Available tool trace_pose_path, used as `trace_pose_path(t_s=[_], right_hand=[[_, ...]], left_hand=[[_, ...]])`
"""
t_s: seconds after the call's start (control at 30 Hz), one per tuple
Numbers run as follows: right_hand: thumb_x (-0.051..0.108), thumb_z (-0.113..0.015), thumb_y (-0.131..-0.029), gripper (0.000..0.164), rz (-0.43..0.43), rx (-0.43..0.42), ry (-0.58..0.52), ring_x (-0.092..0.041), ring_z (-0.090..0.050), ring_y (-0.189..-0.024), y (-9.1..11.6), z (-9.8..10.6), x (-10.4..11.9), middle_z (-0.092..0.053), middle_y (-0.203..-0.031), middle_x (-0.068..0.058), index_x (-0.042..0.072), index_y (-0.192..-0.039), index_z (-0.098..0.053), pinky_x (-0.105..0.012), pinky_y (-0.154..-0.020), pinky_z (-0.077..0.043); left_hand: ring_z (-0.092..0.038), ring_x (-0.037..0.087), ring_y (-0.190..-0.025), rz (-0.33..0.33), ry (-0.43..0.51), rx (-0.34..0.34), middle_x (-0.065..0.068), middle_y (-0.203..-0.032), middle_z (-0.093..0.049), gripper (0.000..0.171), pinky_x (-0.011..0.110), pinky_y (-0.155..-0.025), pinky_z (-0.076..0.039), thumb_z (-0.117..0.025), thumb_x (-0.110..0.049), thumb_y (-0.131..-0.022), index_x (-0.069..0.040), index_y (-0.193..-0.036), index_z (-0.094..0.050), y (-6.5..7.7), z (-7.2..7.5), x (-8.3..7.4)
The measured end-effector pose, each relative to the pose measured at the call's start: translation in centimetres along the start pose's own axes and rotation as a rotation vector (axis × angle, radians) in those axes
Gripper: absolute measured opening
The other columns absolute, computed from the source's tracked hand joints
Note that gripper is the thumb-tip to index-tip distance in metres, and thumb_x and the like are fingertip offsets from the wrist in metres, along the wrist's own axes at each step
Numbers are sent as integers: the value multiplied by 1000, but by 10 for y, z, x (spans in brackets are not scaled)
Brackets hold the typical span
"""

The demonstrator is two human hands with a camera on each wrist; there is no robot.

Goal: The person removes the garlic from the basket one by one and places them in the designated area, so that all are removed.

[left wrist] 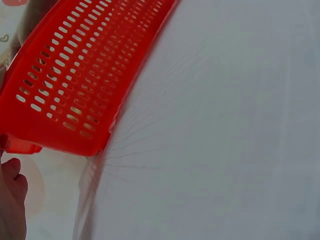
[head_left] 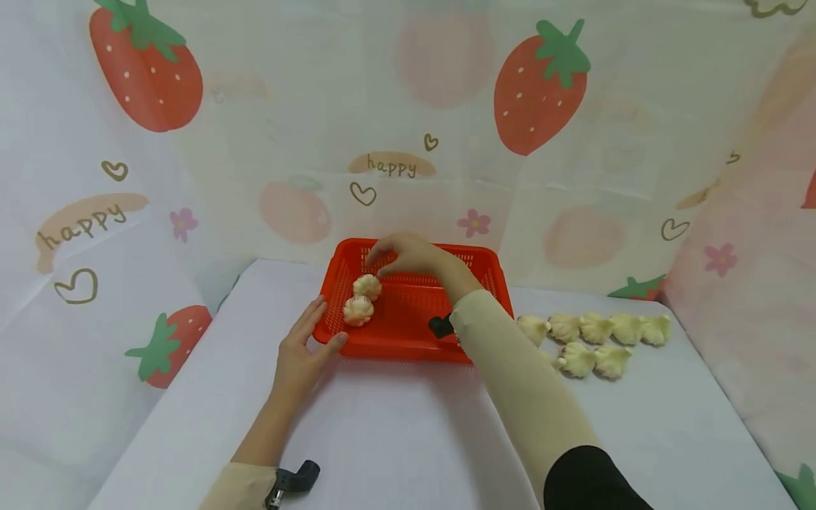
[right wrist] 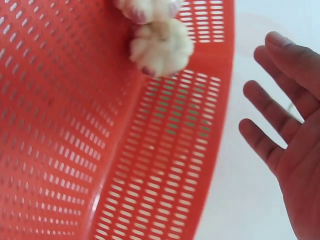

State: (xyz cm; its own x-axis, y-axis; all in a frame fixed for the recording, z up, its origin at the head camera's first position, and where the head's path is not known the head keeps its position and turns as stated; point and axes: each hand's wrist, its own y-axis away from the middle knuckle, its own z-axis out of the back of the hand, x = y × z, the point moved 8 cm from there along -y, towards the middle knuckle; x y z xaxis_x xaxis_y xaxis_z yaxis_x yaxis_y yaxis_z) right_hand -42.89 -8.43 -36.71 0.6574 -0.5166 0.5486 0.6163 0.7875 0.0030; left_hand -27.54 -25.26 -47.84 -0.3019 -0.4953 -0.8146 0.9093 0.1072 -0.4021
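A red plastic basket [head_left: 408,350] with slotted walls stands on the table. Two garlic bulbs [head_left: 358,310] lie against each other at its left side; in the right wrist view, one pale bulb [right wrist: 162,49] sits close to the slotted wall. My left hand [head_left: 302,361] rests at the basket's front left corner, thumb by the front rim and fingers spread along the left side. Above the far part of the basket is my right hand [head_left: 413,255], beyond the bulbs. Its fingers [right wrist: 267,102] are spread and hold nothing in the right wrist view.
Several more garlic bulbs [head_left: 596,329] lie in two rows on the white-covered table [head_left: 395,432], right of the basket. My right forearm partly covers the nearest ones. A printed cloth [head_left: 446,191] with strawberries hangs behind the basket and along both sides.
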Motion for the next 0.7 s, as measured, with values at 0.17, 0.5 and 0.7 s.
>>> trace_pose_path(t_s=[0.17, 0.5, 0.7], right_hand=[[7, -72, -95, 29, -39, 57, -67, -21, -59, -124, -8, -20, -9, -70, -128, -2, 12, -124, -73, -42, -113, -48], [8, -71, -96, 34, -116, 201, -243, -25, -56, -120, -18, -49, -22, -67, -131, -5, 11, -130, -71, -39, -105, -52], [1, -70, -95, 37, -73, 312, -234, -23, -61, -119, -22, -66, -18, -69, -129, -4, 8, -131, -70, -31, -101, -55]], left_hand=[[-32, 16, -153, -3, 2, -3, -13, -161, -41, 74, 57, -119, -37, -77, -46, -91, -22, -155, -48, 1, 1, -1], [-34, 15, -153, -22, -1, -15, -11, -161, -43, 73, 54, -119, -38, -78, -40, -91, -18, -154, -49, -1, 2, -4], [-35, 15, -152, -28, 3, -17, -11, -160, -43, 72, 53, -118, -38, -79, -36, -91, -18, -154, -50, -1, 2, -4]])
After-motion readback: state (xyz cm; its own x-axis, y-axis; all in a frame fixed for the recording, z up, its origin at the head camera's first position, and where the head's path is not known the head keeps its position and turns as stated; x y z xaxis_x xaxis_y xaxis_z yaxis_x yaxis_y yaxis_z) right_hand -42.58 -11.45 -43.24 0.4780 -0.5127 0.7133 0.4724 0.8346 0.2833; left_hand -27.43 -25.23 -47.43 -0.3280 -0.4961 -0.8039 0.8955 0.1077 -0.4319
